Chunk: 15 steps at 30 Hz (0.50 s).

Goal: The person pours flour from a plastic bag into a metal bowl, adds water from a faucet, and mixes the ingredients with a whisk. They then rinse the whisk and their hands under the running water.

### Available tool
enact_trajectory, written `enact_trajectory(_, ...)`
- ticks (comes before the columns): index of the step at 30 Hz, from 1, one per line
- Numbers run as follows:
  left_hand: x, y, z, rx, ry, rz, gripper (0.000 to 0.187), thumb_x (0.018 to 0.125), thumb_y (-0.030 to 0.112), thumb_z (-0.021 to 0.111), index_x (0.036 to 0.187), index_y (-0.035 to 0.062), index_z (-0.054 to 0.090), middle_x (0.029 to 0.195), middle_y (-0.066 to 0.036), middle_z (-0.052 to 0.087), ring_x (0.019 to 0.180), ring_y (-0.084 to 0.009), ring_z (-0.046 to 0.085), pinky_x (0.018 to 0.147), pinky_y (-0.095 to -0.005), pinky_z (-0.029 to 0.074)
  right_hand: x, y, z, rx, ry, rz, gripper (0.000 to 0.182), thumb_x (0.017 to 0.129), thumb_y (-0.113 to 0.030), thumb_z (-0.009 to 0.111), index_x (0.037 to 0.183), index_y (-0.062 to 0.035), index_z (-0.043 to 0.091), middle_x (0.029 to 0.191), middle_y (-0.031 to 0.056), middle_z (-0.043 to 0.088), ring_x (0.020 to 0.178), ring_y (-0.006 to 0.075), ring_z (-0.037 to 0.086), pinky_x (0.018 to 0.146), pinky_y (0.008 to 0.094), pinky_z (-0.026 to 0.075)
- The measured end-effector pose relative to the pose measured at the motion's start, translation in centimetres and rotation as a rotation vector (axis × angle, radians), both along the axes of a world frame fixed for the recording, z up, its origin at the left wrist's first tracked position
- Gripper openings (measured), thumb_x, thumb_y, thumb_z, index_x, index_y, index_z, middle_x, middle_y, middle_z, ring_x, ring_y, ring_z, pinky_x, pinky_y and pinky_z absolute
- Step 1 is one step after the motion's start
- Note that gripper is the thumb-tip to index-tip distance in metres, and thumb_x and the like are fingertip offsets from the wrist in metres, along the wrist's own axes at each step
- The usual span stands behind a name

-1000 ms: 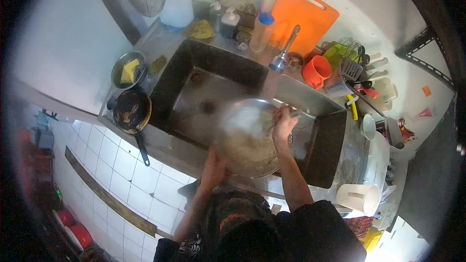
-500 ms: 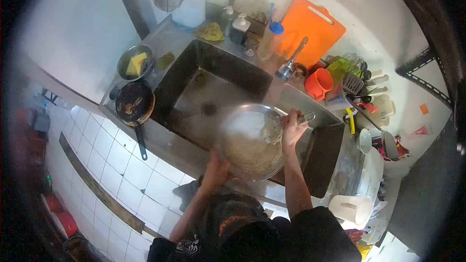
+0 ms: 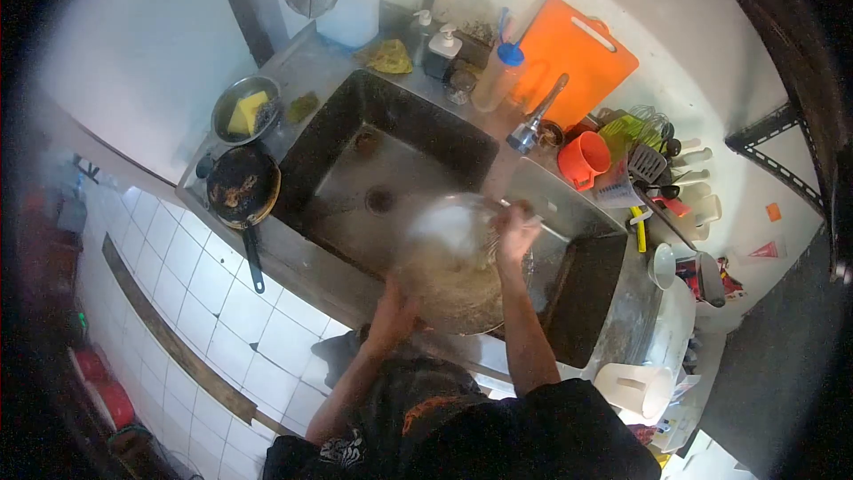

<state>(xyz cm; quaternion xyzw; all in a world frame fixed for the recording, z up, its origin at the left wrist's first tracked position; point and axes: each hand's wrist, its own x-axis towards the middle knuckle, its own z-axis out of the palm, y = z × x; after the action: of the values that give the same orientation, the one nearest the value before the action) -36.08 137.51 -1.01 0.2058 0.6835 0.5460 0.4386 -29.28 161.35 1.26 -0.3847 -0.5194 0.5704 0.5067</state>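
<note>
A metal mixing bowl [image 3: 462,316] rests at the front of the sink, by its divider, blurred by motion and a hazy patch in the picture. Inside lie white powder [image 3: 450,229] and a beige, batter-like mass [image 3: 458,283]. My left hand [image 3: 394,313] grips the bowl's near left side; some fingers are hidden against it. Over the bowl's right rim, my right hand [image 3: 516,236] is closed round the handle of a whisk [image 3: 492,251]. The whisk's wires are smeared and reach into the bowl.
Behind the bowl is a deep sink basin [image 3: 400,160], with a smaller basin [image 3: 586,293] to the right. A frying pan [image 3: 243,185] and a bowl with yellow sponges [image 3: 246,111] stand left. A faucet [image 3: 538,116], orange cutting board [image 3: 577,58] and red mug [image 3: 584,160] are behind.
My right hand has shifted slightly left with the whisk, which is now more blurred. My left hand stays on the bowl's side. The camera view has moved slightly.
</note>
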Motion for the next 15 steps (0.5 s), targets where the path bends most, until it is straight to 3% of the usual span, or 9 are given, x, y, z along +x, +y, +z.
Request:
enact_trajectory(3, -0.3, -0.1, 0.0, 0.137, -0.032, -0.016, 0.068, 0.085, 0.017, 0.053, 0.137, -0.0013, 0.012, 0.128, -0.03, 0.042, 0.107, -0.0427, 0.053, 0.091, -0.0461, 0.041, 1.0, 0.6, -2.1, -0.202, 0.292, 0.06, 0.009, 0.085, -0.01, 0.053, 0.077, -0.0054, 0.051, 0.058, 0.0011, 0.047, 0.048, 0.0094, 0.045, 0.042, 0.0262, 0.037)
enact_trajectory(5, -0.4, -0.6, -1.8, 0.144, 0.446, -0.28, 0.061, 0.09, 0.003, 0.04, 0.141, 0.0046, 0.007, 0.132, -0.021, 0.04, 0.104, -0.0374, 0.055, 0.056, -0.0367, 0.061, 1.1, -0.2, 0.5, -0.209, 0.099, 0.054, 0.01, 0.085, -0.01, 0.053, 0.076, -0.0062, 0.05, 0.056, 0.0006, 0.045, 0.047, 0.0096, 0.042, 0.042, 0.0255, 0.036)
enact_trajectory(6, -0.7, -0.1, 0.4, 0.146, 0.445, -0.275, 0.061, 0.09, 0.003, 0.04, 0.141, 0.0046, 0.007, 0.132, -0.021, 0.04, 0.104, -0.0374, 0.055, 0.056, -0.0367, 0.061, 0.8, -0.4, 1.5, -0.216, -0.091, 0.06, 0.012, 0.085, -0.011, 0.052, 0.074, -0.0069, 0.048, 0.055, 0.0001, 0.042, 0.045, 0.0097, 0.04, 0.041, 0.0249, 0.035)
enact_trajectory(8, -0.7, 0.4, 4.3, 0.107, -0.33, 0.017, 0.063, 0.087, 0.017, 0.053, 0.134, -0.0006, 0.015, 0.126, -0.028, 0.044, 0.106, -0.0432, 0.053, 0.088, -0.0446, 0.046, 1.2, 1.1, -1.2, -0.121, -0.063, 0.025, 0.013, 0.085, -0.013, 0.053, 0.075, -0.0073, 0.046, 0.054, -0.0019, 0.038, 0.044, 0.0096, 0.036, 0.041, 0.0246, 0.033)
enact_trajectory(10, -0.8, 0.0, 2.1, 0.044, -0.145, -0.032, 0.062, 0.088, 0.016, 0.053, 0.135, 0.0, 0.015, 0.123, -0.029, 0.047, 0.106, -0.0428, 0.054, 0.087, -0.0451, 0.047, 1.5, 1.0, -3.1, -0.087, 0.331, -0.173, 0.013, 0.086, -0.016, 0.054, 0.079, -0.0068, 0.048, 0.055, -0.0023, 0.04, 0.044, 0.009, 0.037, 0.04, 0.0251, 0.032)
enact_trajectory(11, -1.0, 0.0, 1.4, -0.009, 0.044, -0.093, 0.062, 0.088, 0.016, 0.052, 0.135, 0.0007, 0.015, 0.12, -0.029, 0.049, 0.106, -0.0424, 0.054, 0.085, -0.0457, 0.047, 1.5, -0.4, -2.8, -0.129, 0.353, 0.022, 0.016, 0.086, -0.017, 0.054, 0.075, -0.0065, 0.049, 0.056, -0.0025, 0.042, 0.044, 0.0086, 0.038, 0.041, 0.0239, 0.032)
enact_trajectory(12, -1.0, 0.1, 0.8, -0.006, 0.043, -0.1, 0.062, 0.088, 0.016, 0.052, 0.135, 0.0007, 0.015, 0.12, -0.029, 0.049, 0.106, -0.0424, 0.054, 0.085, -0.0457, 0.047, 1.6, -0.6, -2.1, -0.126, 0.353, 0.014, 0.016, 0.086, -0.017, 0.054, 0.075, -0.0065, 0.049, 0.056, -0.0025, 0.042, 0.044, 0.0086, 0.038, 0.041, 0.0239, 0.032)
enact_trajectory(14, -0.9, 0.0, 0.3, 0.022, -0.031, -0.082, 0.065, 0.087, 0.015, 0.053, 0.137, 0.0027, 0.014, 0.117, -0.03, 0.052, 0.107, -0.0434, 0.054, 0.085, -0.0473, 0.046, 1.4, -1.4, 1.1, -0.17, -0.15, 0.116, 0.02, 0.086, -0.015, 0.053, 0.069, -0.009, 0.046, 0.056, -0.0008, 0.044, 0.043, 0.0097, 0.039, 0.042, 0.0235, 0.033)
enact_trajectory(15, -0.7, -0.1, -0.3, 0.021, -0.034, -0.078, 0.065, 0.087, 0.015, 0.053, 0.137, 0.0027, 0.014, 0.117, -0.03, 0.052, 0.107, -0.0434, 0.054, 0.085, -0.0473, 0.046, 1.1, -0.8, 0.6, -0.13, -0.137, -0.004, 0.019, 0.086, -0.013, 0.052, 0.068, -0.0089, 0.046, 0.055, -0.001, 0.044, 0.043, 0.0096, 0.04, 0.041, 0.0245, 0.032)
